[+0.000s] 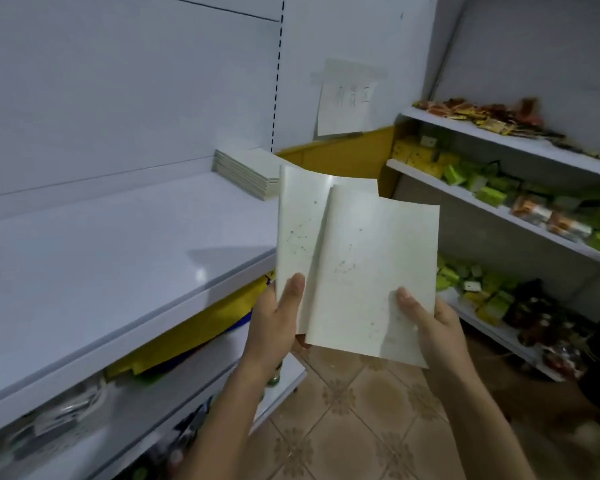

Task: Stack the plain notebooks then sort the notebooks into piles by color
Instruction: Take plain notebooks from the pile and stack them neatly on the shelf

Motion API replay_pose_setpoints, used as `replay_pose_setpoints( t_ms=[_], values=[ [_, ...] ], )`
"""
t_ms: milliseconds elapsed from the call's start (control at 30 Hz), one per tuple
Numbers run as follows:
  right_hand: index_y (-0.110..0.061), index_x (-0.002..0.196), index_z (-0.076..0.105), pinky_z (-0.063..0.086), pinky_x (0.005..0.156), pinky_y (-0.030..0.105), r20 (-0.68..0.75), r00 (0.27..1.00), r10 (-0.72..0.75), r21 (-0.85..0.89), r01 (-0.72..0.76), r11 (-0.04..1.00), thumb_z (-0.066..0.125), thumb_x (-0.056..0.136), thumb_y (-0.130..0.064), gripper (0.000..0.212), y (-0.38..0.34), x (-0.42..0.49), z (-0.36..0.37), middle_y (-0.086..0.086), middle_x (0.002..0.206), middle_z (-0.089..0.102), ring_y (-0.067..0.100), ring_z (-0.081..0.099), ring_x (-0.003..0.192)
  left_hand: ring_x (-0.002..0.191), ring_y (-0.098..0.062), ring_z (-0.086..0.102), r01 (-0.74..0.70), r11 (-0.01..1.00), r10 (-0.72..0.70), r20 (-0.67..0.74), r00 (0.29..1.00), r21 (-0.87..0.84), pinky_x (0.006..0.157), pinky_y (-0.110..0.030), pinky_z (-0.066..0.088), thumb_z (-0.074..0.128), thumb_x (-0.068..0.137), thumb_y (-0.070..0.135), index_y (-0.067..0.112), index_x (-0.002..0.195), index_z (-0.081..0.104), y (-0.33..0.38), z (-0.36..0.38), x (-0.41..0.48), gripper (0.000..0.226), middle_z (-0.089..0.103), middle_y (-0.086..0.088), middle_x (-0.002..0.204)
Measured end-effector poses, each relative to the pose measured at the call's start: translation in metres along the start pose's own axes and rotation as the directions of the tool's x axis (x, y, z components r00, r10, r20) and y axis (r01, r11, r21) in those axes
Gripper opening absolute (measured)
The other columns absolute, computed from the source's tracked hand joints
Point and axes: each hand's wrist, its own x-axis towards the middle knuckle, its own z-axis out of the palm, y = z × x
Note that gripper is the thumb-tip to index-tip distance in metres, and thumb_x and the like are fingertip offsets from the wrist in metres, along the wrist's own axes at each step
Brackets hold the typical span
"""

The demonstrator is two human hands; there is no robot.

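I hold two pale cream notebooks with faint constellation marks upright in front of me, fanned apart. My left hand point(278, 313) grips the rear notebook point(298, 230) at its lower left corner. My right hand point(426, 323) grips the front notebook point(374, 271) at its lower right edge. The front one overlaps the rear one. A stack of several pale notebooks point(246, 173) lies flat at the back right corner of the white shelf point(101, 251), beyond my hands.
A paper note point(347, 98) is taped to the back panel. Shelves on the right point(499, 202) carry green and yellow boxes and snack packets. Yellow packaging point(194, 334) fills the lower left shelf. Patterned floor tiles point(343, 410) lie below.
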Motion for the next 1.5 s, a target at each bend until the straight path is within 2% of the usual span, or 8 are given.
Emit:
replay_pose_setpoints(
  t_ms=[133, 300, 500, 700, 900, 1100, 1367, 1500],
  values=[
    [-0.019, 0.102, 0.066, 0.056, 0.074, 0.042, 0.039, 0.998, 0.045, 0.04, -0.047, 0.998, 0.061, 0.088, -0.031, 0.02, 0.001, 0.048, 0.019, 0.003, 0.093, 0.073, 0.025, 0.069, 0.083, 0.073, -0.007, 0.068, -0.03, 0.998, 0.03, 0.004, 1.0, 0.06, 0.053, -0.017, 0.05, 0.043, 0.086, 0.047, 0.023, 0.099, 0.063, 0.002, -0.003, 0.049, 0.034, 0.071, 0.011, 0.078],
    [-0.017, 0.101, 0.068, 0.049, 0.061, 0.032, 0.091, 0.996, 0.019, 0.025, -0.022, 0.999, 0.061, 0.088, -0.03, 0.019, 0.009, 0.102, 0.05, -0.001, 0.084, 0.071, 0.017, 0.065, 0.072, 0.08, -0.004, 0.066, -0.04, 0.965, 0.049, -0.027, 0.998, 0.258, 0.061, -0.019, 0.054, 0.045, 0.08, 0.056, 0.025, 0.1, 0.062, -0.003, -0.016, 0.098, 0.04, 0.069, 0.006, 0.089],
    [-0.022, 0.101, 0.068, 0.054, 0.082, 0.047, 0.213, 0.977, 0.026, 0.06, -0.039, 0.997, 0.063, 0.086, -0.032, 0.019, 0.01, 0.175, 0.085, -0.001, 0.097, 0.072, 0.027, 0.066, 0.093, 0.078, 0.002, 0.063, -0.056, 0.934, 0.129, -0.187, 0.974, 0.353, 0.058, -0.016, 0.051, 0.047, 0.091, 0.043, 0.029, 0.102, 0.055, -0.006, -0.022, 0.152, 0.019, 0.065, 0.013, 0.09],
    [-0.022, 0.106, 0.06, 0.047, 0.065, 0.028, 0.37, 0.924, -0.092, 0.044, 0.082, 0.996, 0.057, 0.092, -0.027, 0.016, -0.015, 0.271, 0.124, -0.005, 0.095, 0.065, 0.018, 0.062, 0.087, 0.078, 0.0, 0.062, -0.019, 0.894, 0.2, -0.36, 0.911, 0.448, 0.061, -0.019, 0.054, 0.038, 0.096, 0.04, 0.036, 0.102, 0.05, 0.003, -0.017, 0.229, 0.013, 0.062, 0.015, 0.094],
    [-0.024, 0.103, 0.062, 0.051, 0.06, 0.02, 0.515, 0.843, -0.154, 0.042, 0.154, 0.987, 0.061, 0.09, -0.025, 0.014, -0.03, 0.371, 0.161, -0.014, 0.09, 0.069, 0.009, 0.067, 0.083, 0.086, -0.013, 0.061, 0.198, 0.58, 0.34, -0.456, 0.822, 0.79, 0.067, -0.022, 0.049, 0.03, 0.095, 0.046, 0.018, 0.12, 0.053, 0.007, -0.011, 0.303, 0.044, 0.064, 0.004, 0.106],
    [-0.023, 0.102, 0.062, 0.049, 0.052, 0.01, 0.655, 0.736, -0.17, 0.035, 0.195, 0.98, 0.061, 0.09, -0.021, 0.011, -0.029, 0.436, 0.19, -0.016, 0.089, 0.067, -0.011, 0.064, 0.075, 0.119, -0.023, 0.052, 0.326, 0.51, 0.41, -0.558, 0.721, 0.796, 0.098, -0.047, 0.044, 0.026, 0.094, 0.046, 0.013, 0.13, 0.05, -0.017, -0.012, 0.354, 0.055, 0.058, -0.004, 0.128],
    [-0.025, 0.084, 0.066, 0.05, 0.058, 0.03, 0.695, 0.688, -0.209, -0.064, 0.348, 0.935, 0.063, 0.089, -0.033, 0.01, -0.012, 0.479, 0.211, -0.007, 0.075, 0.068, 0.013, 0.064, 0.072, 0.131, -0.024, 0.041, 0.393, 0.821, 0.096, -0.779, 0.62, 0.414, 0.099, -0.031, 0.033, 0.037, 0.099, 0.024, 0.031, 0.15, -0.001, -0.03, -0.002, 0.385, 0.064, 0.031, -0.001, 0.152],
    [-0.023, 0.094, 0.067, 0.053, 0.063, 0.032, 0.739, 0.648, -0.185, -0.035, 0.311, 0.95, 0.064, 0.088, -0.032, 0.011, -0.008, 0.487, 0.219, -0.007, 0.086, 0.07, 0.013, 0.066, 0.081, 0.138, -0.011, 0.03, 0.313, 0.896, 0.069, -0.796, 0.601, 0.314, 0.111, -0.024, 0.022, 0.04, 0.099, 0.018, 0.03, 0.149, 0.017, -0.03, 0.001, 0.384, 0.056, 0.026, 0.008, 0.153]
  ],
)
